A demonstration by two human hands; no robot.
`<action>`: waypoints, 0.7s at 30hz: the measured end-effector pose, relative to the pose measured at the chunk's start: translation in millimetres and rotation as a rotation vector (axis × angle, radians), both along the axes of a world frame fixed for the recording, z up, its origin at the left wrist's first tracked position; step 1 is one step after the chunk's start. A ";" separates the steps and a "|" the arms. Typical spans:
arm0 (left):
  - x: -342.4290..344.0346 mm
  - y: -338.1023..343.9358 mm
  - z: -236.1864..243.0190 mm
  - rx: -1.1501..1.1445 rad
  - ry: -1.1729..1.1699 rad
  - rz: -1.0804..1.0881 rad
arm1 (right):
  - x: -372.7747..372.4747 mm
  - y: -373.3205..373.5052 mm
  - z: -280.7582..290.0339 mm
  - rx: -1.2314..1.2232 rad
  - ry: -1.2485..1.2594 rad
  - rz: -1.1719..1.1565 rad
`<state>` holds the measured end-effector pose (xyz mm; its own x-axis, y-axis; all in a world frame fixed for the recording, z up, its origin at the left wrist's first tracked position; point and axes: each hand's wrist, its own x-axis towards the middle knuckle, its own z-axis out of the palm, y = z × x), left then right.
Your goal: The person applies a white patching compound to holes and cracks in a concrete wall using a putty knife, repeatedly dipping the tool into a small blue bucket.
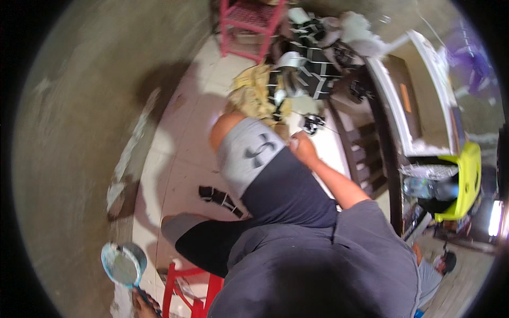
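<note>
At the lower left, my left hand (144, 306) is closed around the handle of a teal dipper (142, 259). A wet-looking grey mix (125, 269) lies inside the dipper, and pale smears coat its rim. The dipper is close to the wall (79, 143). My right hand (303, 149) is beside my right knee, its fingers curled. Something pale shows at those fingertips, too small and blurred to name. Just past that hand, a crumpled black-and-white piece (313, 123) lies on the floor.
Yellowish crumpled material (252, 93) and black-and-white patterned sheets (318, 69) lie ahead, near a pink stool (249, 29). A red stool (197, 307) stands below me. Dark slatted furniture (368, 153), a white frame (395, 106) and a yellow-green chair (467, 183) flank the right; another person (432, 275) is behind.
</note>
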<state>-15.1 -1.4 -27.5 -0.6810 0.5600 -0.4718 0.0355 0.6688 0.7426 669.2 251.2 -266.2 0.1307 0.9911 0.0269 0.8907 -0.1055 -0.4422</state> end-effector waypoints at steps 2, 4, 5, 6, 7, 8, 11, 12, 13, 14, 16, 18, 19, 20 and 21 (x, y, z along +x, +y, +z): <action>20.7 23.4 9.7 -0.011 0.014 0.028 | 6.1 60.0 21.5 0.083 0.136 -0.058; 25.7 27.6 10.6 -0.007 0.030 0.057 | -24.3 120.2 92.9 0.283 -0.029 -0.091; 31.9 26.7 13.7 -0.008 0.037 0.083 | -31.1 152.1 115.4 0.357 0.216 0.000; 36.4 27.0 16.3 0.012 -0.002 0.080 | -56.5 172.9 145.1 0.251 0.322 0.061; 36.2 22.2 16.5 0.029 0.000 0.078 | -84.3 189.4 178.6 0.142 0.424 0.120; 39.0 20.8 17.3 0.037 0.004 0.091 | -118.5 195.1 212.6 0.069 0.365 0.256; 43.8 29.9 21.1 0.060 -0.022 0.090 | -201.2 191.8 226.4 -0.217 0.205 0.582; 43.7 32.8 22.8 0.068 -0.036 0.080 | -221.7 181.6 194.6 -0.141 0.134 0.674; 43.2 32.4 22.8 0.068 -0.033 0.091 | -258.3 165.1 188.6 -0.341 -0.067 0.722; 43.4 34.1 22.7 0.073 -0.033 0.097 | -276.9 145.5 140.7 -0.353 -0.166 0.777; 42.5 31.7 21.6 0.074 -0.046 0.096 | -314.4 80.8 70.6 -0.500 -0.293 0.909; 39.7 28.9 18.9 0.075 -0.054 0.101 | -330.0 13.1 19.9 -0.450 -0.451 1.112; 40.2 28.5 19.9 0.051 -0.043 0.124 | -329.2 -13.4 8.0 -0.400 -0.594 1.254; 39.5 25.2 17.7 0.058 -0.039 0.130 | -321.1 -35.1 -14.9 -0.300 -0.551 1.273; 37.2 22.4 17.1 0.060 -0.035 0.133 | -310.8 -54.6 -43.7 -0.205 -0.504 1.288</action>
<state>22.1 21.0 -10.4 -0.7348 0.4942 -0.4646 -0.0764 0.6202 0.7807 358.4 196.7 -309.8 -0.8439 0.3972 -0.3606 0.4662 0.8756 -0.1264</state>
